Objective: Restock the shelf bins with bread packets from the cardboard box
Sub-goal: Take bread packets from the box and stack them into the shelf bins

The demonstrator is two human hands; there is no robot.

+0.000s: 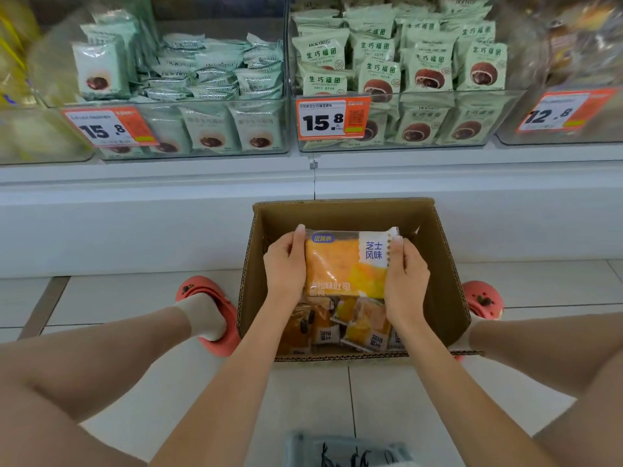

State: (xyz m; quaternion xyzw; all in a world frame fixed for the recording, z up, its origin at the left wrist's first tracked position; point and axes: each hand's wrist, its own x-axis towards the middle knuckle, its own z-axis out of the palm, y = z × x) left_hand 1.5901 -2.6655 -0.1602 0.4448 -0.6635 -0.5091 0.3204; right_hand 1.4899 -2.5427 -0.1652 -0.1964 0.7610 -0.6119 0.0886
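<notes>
left hand and right hand grip opposite edges of a bread packet, fingers curled round it, above more packets in the box.

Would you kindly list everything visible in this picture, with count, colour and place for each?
held bread packet: one, orange and white, above the cardboard box
cardboard box: one, brown, open, on the floor below the shelf
bread packets in box: several, orange, at the box bottom
shelf bins: at least four, clear, in a row on the shelf
green packets: many, pale green, in the two middle bins
price tags: three, orange and white, on the bin fronts
shoes: two, coral, either side of the box
left hand: one, grips the packet's left edge
right hand: one, grips the packet's right edge
</notes>
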